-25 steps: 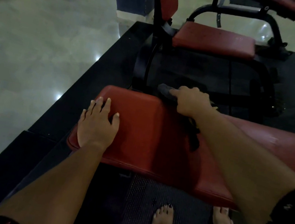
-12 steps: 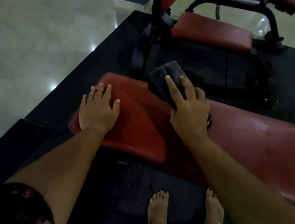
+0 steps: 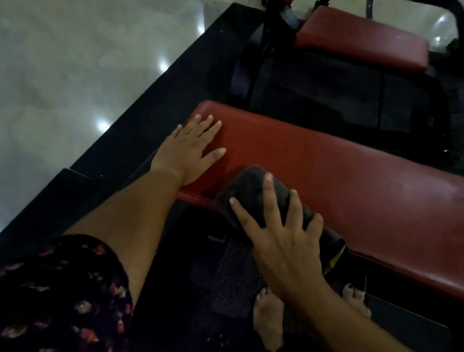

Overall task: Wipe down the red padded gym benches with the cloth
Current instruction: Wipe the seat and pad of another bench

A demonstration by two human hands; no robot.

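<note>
While your left hand (image 3: pixel 188 152) lies flat on the near bench (image 3: pixel 376 195) at its left end, your right hand (image 3: pixel 285 238), fingers spread straight, presses the dark cloth (image 3: pixel 249 191) at its front edge; mid-wipe, I judge: sweep rightward next, then bench 2 (image 3: pixel 363 37)

Dark bunched cloth (image 3: pixel 254 198) lies on the red bench (image 3: pixel 376 195) pad's near edge.

Left hand (image 3: pixel 190 151) lies flat, palm down, fingers straight; right hand (image 3: pixel 282 234) presses down with fingers spread wide.
</note>
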